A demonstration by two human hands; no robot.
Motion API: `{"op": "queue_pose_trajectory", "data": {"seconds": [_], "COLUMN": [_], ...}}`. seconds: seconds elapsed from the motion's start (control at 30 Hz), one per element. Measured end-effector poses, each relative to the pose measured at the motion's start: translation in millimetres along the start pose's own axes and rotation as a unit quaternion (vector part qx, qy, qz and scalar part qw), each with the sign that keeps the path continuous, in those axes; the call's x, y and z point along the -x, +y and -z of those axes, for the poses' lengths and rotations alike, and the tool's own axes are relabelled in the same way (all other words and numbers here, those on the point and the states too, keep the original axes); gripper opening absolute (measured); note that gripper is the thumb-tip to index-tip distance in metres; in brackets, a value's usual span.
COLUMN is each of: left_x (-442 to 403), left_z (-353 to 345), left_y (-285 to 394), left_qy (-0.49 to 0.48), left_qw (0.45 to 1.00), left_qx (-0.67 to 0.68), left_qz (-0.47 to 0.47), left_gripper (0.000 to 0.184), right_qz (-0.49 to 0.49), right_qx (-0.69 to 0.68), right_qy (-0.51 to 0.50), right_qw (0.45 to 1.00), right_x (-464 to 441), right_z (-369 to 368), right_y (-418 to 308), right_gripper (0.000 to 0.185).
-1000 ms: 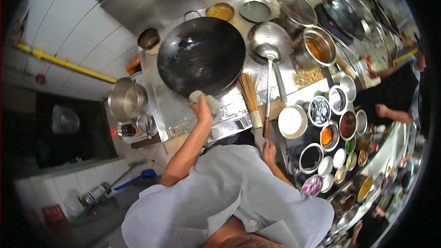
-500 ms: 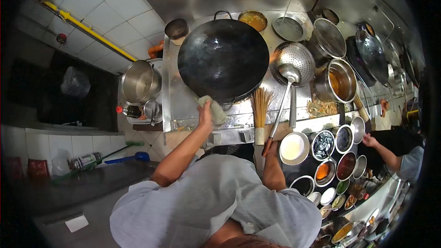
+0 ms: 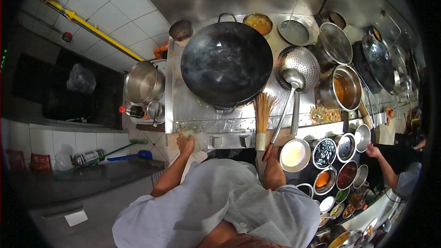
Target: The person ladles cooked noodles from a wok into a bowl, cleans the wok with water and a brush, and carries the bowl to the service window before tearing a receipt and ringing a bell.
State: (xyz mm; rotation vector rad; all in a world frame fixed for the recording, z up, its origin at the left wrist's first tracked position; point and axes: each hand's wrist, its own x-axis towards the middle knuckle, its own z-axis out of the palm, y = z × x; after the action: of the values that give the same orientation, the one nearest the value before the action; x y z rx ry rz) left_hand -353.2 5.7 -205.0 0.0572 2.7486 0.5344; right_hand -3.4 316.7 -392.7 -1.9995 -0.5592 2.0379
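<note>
My left hand (image 3: 185, 144) is closed on a pale, crumpled cloth (image 3: 198, 140) at the front edge of the stove, left of the control panel. Above it sits a large black wok (image 3: 226, 64) with a loop handle at the back and faint haze over its surface. My right hand (image 3: 274, 152) is at the stove's front edge, beside the wooden end of a ladle (image 3: 283, 118); its fingers are hidden, so a grip cannot be made out. The ladle's bowl rests on a perforated strainer (image 3: 311, 66). A bamboo wok brush (image 3: 261, 140) stands between wok and ladle.
A white-filled bowl (image 3: 294, 155) and several sauce pots lie to the right. A metal pot (image 3: 339, 87) holds brown liquid. On the left stand a steel pot (image 3: 145, 81) and a bottle (image 3: 134, 111). Another person's hand (image 3: 374, 150) reaches in at right.
My left hand has moved the cloth from the wok's near rim down and left to the stove's front edge. The whole view has shifted slightly. My right hand stays by the ladle handle.
</note>
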Motion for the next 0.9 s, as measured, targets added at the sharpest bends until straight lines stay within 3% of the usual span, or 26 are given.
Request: {"op": "queue_pose_trajectory", "data": {"seconds": [0.1, 0.37, 0.5, 0.67, 0.73, 0.8, 0.9], "left_x": [10, 13, 23, 30, 24, 31, 48], "left_z": [4, 9, 20, 24, 15, 14, 27], "left_y": [6, -8, -9, -24, -50, -54, -57], "left_qy": [0.022, 0.032, 0.008, 0.073, 0.047, 0.123, 0.104], "left_qw": [0.998, 0.998, 0.997, 0.993, 0.996, 0.986, 0.991], "left_qx": [-0.022, 0.058, 0.080, 0.092, 0.071, 0.115, 0.074], "left_qz": [0.045, -0.011, 0.005, 0.009, 0.001, 0.010, 0.032], "left_gripper": [0.065, 0.061, 0.061, 0.059, 0.056, 0.053, 0.051], "right_qz": [-0.004, -0.008, -0.012, -0.012, -0.011, -0.011, -0.015], "right_qx": [0.013, 0.026, 0.020, 0.021, 0.024, 0.024, 0.023], "right_qy": [-0.002, -0.005, -0.009, -0.005, 0.001, 0.003, 0.006], "right_qw": [1.000, 1.000, 1.000, 1.000, 1.000, 1.000, 1.000], "right_x": [-2, -5, -5, -3, -2, -2, 0], "right_z": [2, 0, -4, -4, -1, -1, -6], "right_y": [3, 6, 8, 6, 6, 6, 4], "right_gripper": [0.036, 0.036, 0.036, 0.036, 0.036, 0.037, 0.037]}}
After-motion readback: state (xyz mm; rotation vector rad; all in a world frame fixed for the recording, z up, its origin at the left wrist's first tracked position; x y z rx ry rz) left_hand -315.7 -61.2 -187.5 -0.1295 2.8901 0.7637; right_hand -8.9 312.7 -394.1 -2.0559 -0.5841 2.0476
